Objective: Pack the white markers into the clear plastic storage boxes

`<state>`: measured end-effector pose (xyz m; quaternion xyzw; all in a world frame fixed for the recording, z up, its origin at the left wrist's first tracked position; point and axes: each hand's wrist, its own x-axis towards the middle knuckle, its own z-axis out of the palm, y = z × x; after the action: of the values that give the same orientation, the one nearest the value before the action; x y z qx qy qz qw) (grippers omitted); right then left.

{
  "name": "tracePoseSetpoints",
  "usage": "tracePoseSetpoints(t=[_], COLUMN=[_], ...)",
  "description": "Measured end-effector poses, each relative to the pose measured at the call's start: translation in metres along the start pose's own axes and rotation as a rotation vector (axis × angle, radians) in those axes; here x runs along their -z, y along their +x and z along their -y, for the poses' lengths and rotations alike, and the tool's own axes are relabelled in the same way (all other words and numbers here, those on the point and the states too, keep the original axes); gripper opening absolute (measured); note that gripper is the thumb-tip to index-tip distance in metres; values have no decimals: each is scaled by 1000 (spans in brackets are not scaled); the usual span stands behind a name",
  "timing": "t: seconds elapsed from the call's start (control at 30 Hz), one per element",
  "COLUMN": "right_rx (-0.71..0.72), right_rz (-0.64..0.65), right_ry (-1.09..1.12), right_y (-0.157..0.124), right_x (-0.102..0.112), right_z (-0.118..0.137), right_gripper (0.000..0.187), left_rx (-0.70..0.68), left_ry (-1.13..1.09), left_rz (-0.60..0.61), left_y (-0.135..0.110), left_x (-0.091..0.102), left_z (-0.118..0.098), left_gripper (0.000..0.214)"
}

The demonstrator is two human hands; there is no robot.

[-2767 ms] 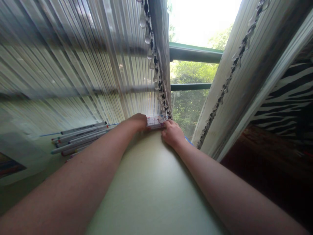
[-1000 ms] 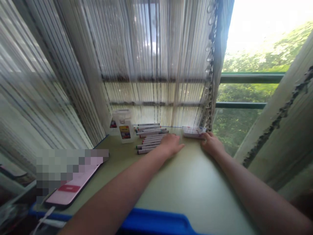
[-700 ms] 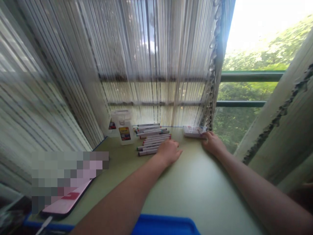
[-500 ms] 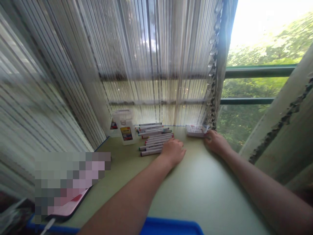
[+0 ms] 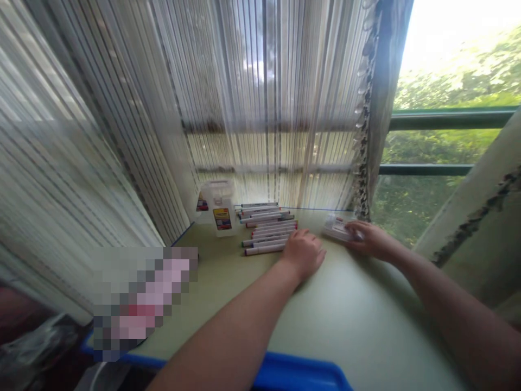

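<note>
On the window-side surface [image 5: 334, 320], left hand [image 5: 303, 253] lies open just right of the markers [image 5: 266, 231]; right hand [image 5: 372, 240] grips a clear case [image 5: 334, 227].

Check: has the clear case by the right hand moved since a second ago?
Yes. The case has come slightly toward the person, away from the curtain hem, under the right hand.

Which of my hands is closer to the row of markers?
Left. The left hand lies right beside the markers; the right hand is farther off, on the clear case.
</note>
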<state>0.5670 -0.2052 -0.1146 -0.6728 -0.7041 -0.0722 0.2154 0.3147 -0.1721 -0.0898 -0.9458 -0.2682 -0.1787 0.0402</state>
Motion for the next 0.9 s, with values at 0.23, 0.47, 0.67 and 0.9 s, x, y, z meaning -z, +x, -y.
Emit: tracePoseSetpoints(t=[0.23, 0.47, 0.67, 0.9], right_rx=[-94, -61, 68, 45], right_rz=[135, 42, 35, -61], right_ry=[-56, -304, 122, 606], right_y=[-7, -12, 38, 123], right_x=[10, 8, 34, -5], right_z=[-1, 19, 120, 251], right_gripper=[44, 40, 37, 38], left_rx=[-68, 252, 597, 696], left_ry=[-192, -272, -93, -201], left_rz=[173, -550, -1058, -1087], left_y=[-23, -55, -71, -82], left_x=[50, 66, 50, 36], left_z=[10, 68, 114, 147], left_gripper=[31, 27, 37, 44])
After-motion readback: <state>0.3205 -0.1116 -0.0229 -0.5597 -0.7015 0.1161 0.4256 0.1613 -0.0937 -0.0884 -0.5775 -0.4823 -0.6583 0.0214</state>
